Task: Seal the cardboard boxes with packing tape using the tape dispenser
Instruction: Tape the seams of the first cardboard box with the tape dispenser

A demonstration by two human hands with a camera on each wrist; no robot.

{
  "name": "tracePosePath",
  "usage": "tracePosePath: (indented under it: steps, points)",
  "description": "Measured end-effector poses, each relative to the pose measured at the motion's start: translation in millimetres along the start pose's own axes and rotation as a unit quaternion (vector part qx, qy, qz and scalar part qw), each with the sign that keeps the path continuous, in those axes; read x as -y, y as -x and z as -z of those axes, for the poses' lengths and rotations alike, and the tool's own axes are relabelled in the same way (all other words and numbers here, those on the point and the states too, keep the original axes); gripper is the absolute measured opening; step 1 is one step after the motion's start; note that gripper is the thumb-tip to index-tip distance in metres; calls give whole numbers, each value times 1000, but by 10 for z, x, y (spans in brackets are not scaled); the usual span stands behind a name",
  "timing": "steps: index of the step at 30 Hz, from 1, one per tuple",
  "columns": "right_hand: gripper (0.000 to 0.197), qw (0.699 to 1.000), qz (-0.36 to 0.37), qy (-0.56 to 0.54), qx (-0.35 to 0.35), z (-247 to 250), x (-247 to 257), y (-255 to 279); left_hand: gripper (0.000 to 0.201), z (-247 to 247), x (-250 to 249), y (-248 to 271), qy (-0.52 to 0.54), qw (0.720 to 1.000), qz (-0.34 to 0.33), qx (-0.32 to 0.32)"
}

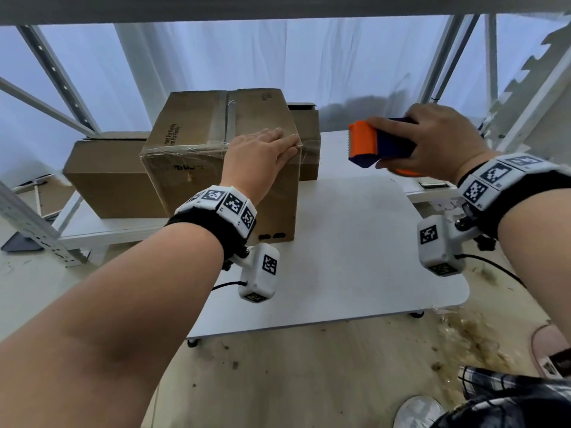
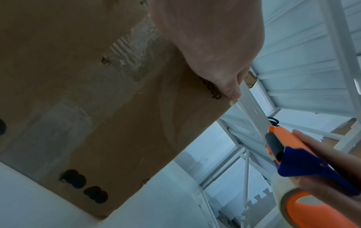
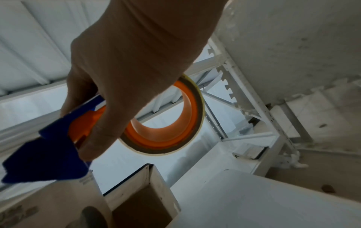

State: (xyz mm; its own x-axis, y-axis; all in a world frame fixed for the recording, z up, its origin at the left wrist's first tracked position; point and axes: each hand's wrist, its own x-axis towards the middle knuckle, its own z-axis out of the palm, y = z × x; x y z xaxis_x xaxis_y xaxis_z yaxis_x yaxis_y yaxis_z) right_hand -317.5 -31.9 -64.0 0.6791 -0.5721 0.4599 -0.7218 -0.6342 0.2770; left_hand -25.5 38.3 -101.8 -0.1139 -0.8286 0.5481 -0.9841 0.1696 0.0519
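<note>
A tall cardboard box (image 1: 197,143) stands on the white table (image 1: 355,242), its top seam and upper edge covered with clear tape. My left hand (image 1: 262,152) lies flat with straight fingers on the box's top right corner, pressing the tape down; in the left wrist view its fingertips (image 2: 230,91) sit at the box edge (image 2: 136,115). A clear strip of tape (image 2: 252,111) runs from that corner to the orange and blue tape dispenser (image 1: 380,143). My right hand (image 1: 432,140) grips the dispenser (image 3: 64,146) in the air right of the box, its tape roll (image 3: 171,123) showing.
A lower cardboard box (image 1: 111,177) sits behind on the left shelf, and another box (image 1: 306,137) stands behind the tall one. White metal racking (image 1: 448,57) and curtains surround the table. The floor (image 1: 309,381) in front is speckled with debris.
</note>
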Motion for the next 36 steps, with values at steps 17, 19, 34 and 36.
tracePosePath:
  steps: [17, 19, 34, 36]
  points:
    - [48, 946, -112, 69, 297, -146, 720, -225, 38, 1, -58, 49, 11, 999, 31, 14]
    - [48, 947, -123, 38, 293, -180, 727, -237, 38, 7, -67, 55, 10, 999, 38, 22]
    - [12, 740, -398, -461, 286, -513, 578, 413, 36, -81, -49, 91, 22, 999, 36, -24]
    - [9, 712, -417, -485, 289, -587, 558, 415, 36, -85, -47, 90, 24, 999, 35, -27]
